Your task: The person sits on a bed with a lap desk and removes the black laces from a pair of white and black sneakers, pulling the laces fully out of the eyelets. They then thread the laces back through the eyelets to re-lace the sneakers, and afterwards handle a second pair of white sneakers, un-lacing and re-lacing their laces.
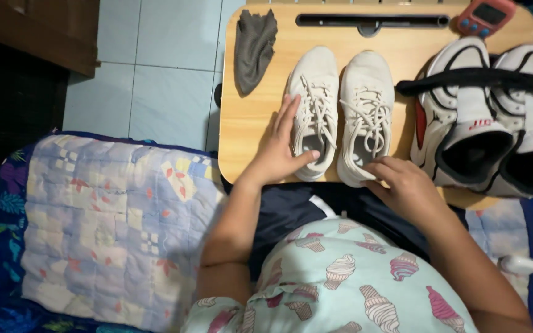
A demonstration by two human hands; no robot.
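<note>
Two white lace-up sneakers stand side by side, toes pointing away from me, on a small wooden lap table [251, 129]. My left hand [279, 148] lies flat against the outer side of the left sneaker [316, 92], thumb across its heel opening. My right hand [402, 182] rests at the heel of the right sneaker [368, 105], fingers curled on its rim. Neither shoe is lifted.
A grey crumpled cloth [254, 49] lies at the table's far left. A pair of white, black and red high-top sneakers [488, 123] fills the right side. A red handheld device [483, 16] sits at the far right corner. A patchwork quilt [106, 222] lies to my left, with tiled floor beyond.
</note>
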